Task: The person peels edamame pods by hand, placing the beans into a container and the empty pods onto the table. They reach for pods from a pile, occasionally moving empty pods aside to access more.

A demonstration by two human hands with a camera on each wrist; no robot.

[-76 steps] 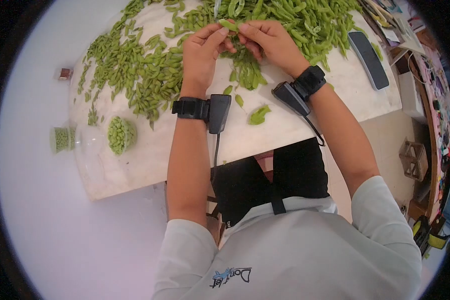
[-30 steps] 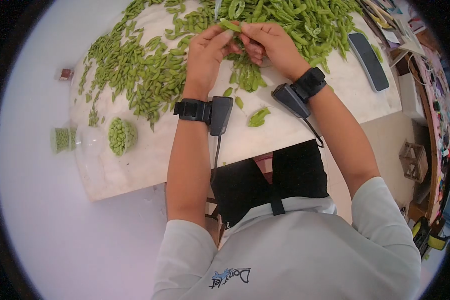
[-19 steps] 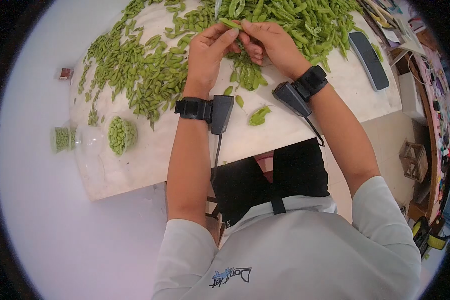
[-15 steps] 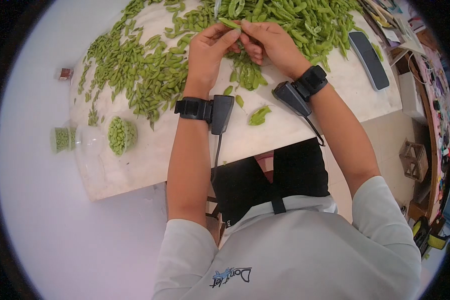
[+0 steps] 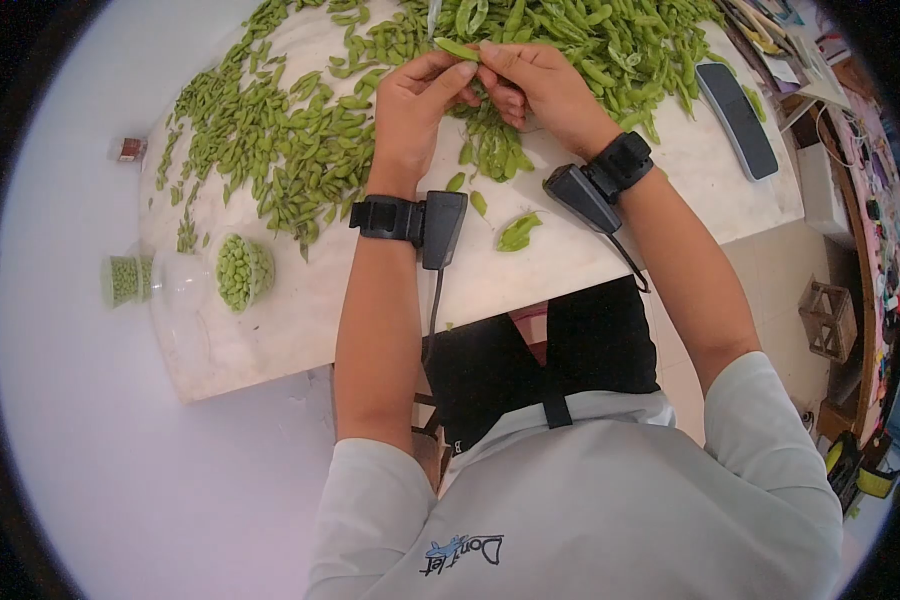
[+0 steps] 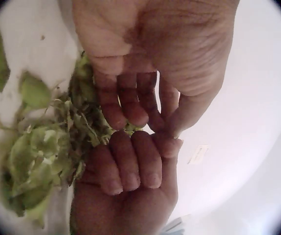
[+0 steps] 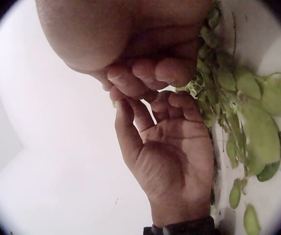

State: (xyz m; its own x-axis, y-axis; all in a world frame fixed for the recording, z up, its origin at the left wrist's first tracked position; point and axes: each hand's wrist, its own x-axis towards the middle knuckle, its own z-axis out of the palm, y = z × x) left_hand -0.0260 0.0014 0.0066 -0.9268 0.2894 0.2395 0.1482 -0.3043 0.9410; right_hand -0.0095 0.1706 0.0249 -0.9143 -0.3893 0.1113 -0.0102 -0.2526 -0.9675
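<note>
Both hands meet over the far side of the table, with a green soybean pod [image 5: 455,48] between them. My left hand [image 5: 408,110] pinches the pod between thumb and forefinger. At its right end my right hand [image 5: 555,92] pinches it too, the other fingers curled in toward the palm. In the left wrist view the fingertips of the left hand [image 6: 155,54] touch those of the right hand [image 6: 130,191]; the pod is mostly hidden there. Just below the hands lies a clump of pods [image 5: 495,150] on the table.
Whole pods [image 5: 280,150] spread over the left of the table [image 5: 360,310]; a heap of larger pods [image 5: 610,55] fills the far right. A clear tub of shelled beans [image 5: 240,272] stands at left. A long grey device [image 5: 738,122] lies at right, a loose pod [image 5: 518,231] near the front.
Over the last seconds the left hand has shifted slightly right, nearer the right hand. The pod has tilted a little between the fingertips. Things on the table have stayed put.
</note>
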